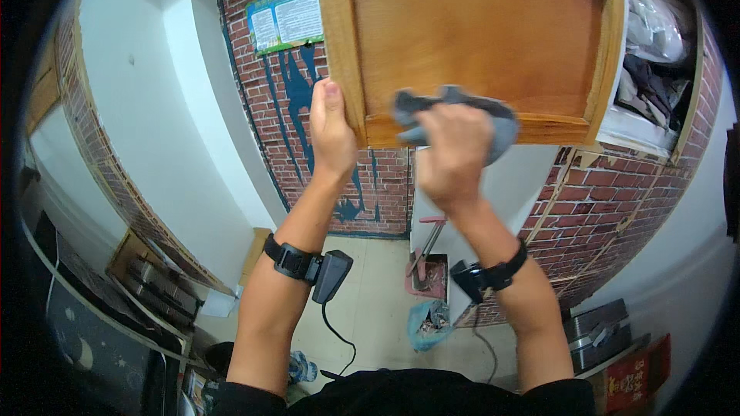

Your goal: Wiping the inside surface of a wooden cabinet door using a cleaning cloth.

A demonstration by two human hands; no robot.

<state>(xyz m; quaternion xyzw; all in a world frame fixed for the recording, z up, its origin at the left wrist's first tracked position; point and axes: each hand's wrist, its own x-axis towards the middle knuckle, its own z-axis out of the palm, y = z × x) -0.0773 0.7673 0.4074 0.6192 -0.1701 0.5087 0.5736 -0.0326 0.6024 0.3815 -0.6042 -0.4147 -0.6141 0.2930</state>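
A wooden cabinet door (474,29) with a raised frame stands in front of me at the top of the view. My left hand (332,133) grips its left stile near the lower corner, thumb on the front face and fingers out of sight behind it. My right hand (454,150), blurred, holds a bunched grey cloth (502,127) against the bottom rail and lower panel. Part of the cloth is covered by that hand. Black straps with small dark devices and cables sit on both forearms.
At right, an open cabinet compartment (642,121) holds a plastic-wrapped bundle (653,20) and dark fabric (650,92). On the tiled floor (358,266) are a pink dustpan (413,286) and a blue plastic bag (428,335) of rubbish. Brick-patterned covering (613,196) lines the wall below.
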